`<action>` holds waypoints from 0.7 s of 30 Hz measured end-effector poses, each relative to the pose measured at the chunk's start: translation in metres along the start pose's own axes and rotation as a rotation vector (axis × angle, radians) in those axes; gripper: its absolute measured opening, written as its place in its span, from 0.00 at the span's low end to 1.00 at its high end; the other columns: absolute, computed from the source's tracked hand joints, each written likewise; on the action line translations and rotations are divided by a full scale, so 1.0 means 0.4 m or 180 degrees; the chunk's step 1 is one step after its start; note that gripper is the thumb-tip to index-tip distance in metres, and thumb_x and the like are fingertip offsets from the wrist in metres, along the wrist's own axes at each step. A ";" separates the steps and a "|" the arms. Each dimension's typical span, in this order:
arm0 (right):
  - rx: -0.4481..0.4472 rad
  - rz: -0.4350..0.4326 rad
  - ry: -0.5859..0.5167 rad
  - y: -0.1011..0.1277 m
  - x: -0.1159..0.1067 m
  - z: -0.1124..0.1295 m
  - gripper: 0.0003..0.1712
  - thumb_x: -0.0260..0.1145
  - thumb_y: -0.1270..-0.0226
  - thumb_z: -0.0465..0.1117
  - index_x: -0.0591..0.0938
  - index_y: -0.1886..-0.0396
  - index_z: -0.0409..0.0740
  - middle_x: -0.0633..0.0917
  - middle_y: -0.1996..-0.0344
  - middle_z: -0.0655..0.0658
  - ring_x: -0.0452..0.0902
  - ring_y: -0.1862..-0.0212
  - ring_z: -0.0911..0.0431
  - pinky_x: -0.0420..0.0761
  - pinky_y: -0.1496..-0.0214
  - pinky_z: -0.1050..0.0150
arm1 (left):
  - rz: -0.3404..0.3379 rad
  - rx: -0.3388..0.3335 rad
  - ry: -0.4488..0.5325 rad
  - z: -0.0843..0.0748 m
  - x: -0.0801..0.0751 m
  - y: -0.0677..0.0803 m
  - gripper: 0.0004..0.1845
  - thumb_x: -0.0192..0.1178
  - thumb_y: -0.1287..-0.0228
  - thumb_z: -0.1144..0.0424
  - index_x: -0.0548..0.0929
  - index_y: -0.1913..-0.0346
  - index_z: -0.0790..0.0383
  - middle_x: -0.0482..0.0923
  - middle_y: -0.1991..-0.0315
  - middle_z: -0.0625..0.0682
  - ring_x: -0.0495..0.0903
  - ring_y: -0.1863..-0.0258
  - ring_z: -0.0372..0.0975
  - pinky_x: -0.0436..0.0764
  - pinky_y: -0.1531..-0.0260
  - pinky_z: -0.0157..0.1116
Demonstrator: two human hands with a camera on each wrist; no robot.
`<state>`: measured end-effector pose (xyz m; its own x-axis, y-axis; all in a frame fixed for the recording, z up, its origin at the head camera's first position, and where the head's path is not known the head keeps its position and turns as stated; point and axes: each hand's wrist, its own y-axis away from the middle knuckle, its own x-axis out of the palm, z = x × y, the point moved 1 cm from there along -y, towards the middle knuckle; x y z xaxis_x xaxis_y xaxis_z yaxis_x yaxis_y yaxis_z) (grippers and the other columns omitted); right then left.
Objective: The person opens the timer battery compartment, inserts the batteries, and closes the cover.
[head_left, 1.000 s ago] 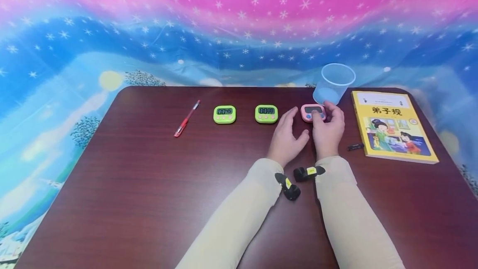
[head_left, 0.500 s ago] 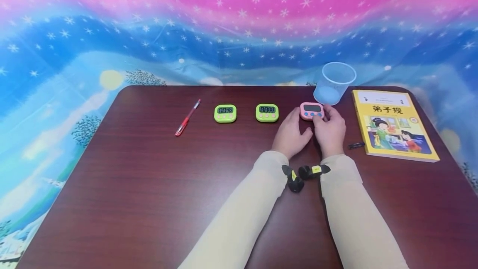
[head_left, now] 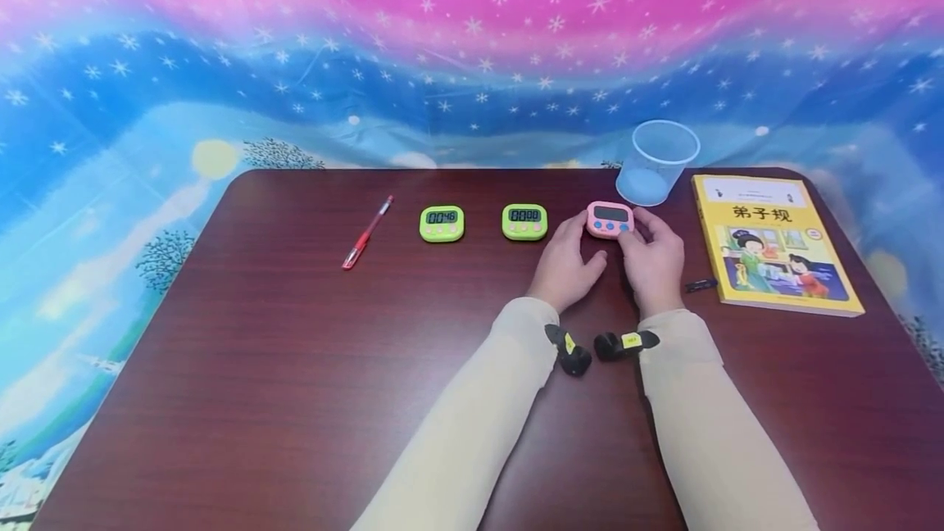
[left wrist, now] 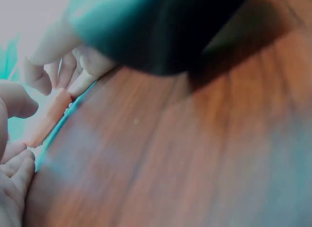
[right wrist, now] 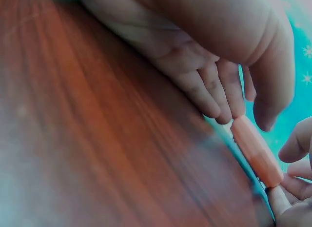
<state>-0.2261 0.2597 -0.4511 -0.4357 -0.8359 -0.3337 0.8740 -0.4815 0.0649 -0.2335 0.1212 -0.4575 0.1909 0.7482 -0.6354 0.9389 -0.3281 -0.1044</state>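
A pink digital timer (head_left: 610,215) with blue buttons and a blank screen lies between the two hands on the dark wooden table (head_left: 295,383). Straight fingers of the left hand (head_left: 566,267) touch its left end, the thumb spread away from it. At its right end are the fingers of the right hand (head_left: 655,267), thumb tip over the front right corner. The right wrist view shows the timer (right wrist: 257,151) edge-on, with the right thumb (right wrist: 273,95) raised just above it. Left of the hands lie a green timer (head_left: 524,222) reading 00:00 and another green timer (head_left: 442,224) reading 00:46.
A clear plastic cup (head_left: 656,162) stands behind the pink timer. To the right lie a yellow book (head_left: 778,244) and a small black object (head_left: 701,285). A red pen (head_left: 368,233) lies at the left. Patterned cloth (head_left: 472,56) hangs along the table's back edge.
The right thumb has moved off the pink timer's buttons to its front right corner. The left fingers have come against its left end. The leftmost green timer has gone from 00:45 to 00:46.
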 end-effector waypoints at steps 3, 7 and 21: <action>-0.0055 -0.0026 -0.0149 0.011 -0.002 -0.001 0.27 0.60 0.28 0.37 0.75 0.30 0.41 0.78 0.35 0.42 0.76 0.36 0.53 0.75 0.33 0.64 | -0.0087 -0.0013 0.0116 0.000 0.001 0.003 0.36 0.62 0.29 0.61 0.60 0.23 0.60 0.64 0.29 0.54 0.68 0.31 0.39 0.65 0.32 0.27; -0.0119 -0.0026 -0.0260 0.031 -0.004 -0.006 0.26 0.61 0.28 0.36 0.75 0.31 0.42 0.79 0.35 0.42 0.76 0.37 0.54 0.75 0.34 0.64 | -0.0196 -0.0117 0.0409 -0.001 0.003 0.005 0.36 0.63 0.31 0.65 0.62 0.23 0.62 0.65 0.34 0.55 0.75 0.39 0.36 0.71 0.40 0.21; -0.0078 0.0083 -0.0663 0.106 -0.029 -0.022 0.24 0.63 0.27 0.39 0.78 0.33 0.45 0.80 0.37 0.44 0.75 0.38 0.54 0.77 0.36 0.66 | -0.0270 -0.0157 0.0707 0.004 0.002 0.027 0.36 0.72 0.38 0.62 0.70 0.28 0.59 0.68 0.32 0.52 0.78 0.48 0.34 0.77 0.50 0.20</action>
<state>-0.1819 0.2514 -0.4527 -0.4457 -0.8856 -0.1305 0.8894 -0.4546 0.0473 -0.2238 0.1173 -0.4605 0.1639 0.8821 -0.4416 0.9660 -0.2342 -0.1094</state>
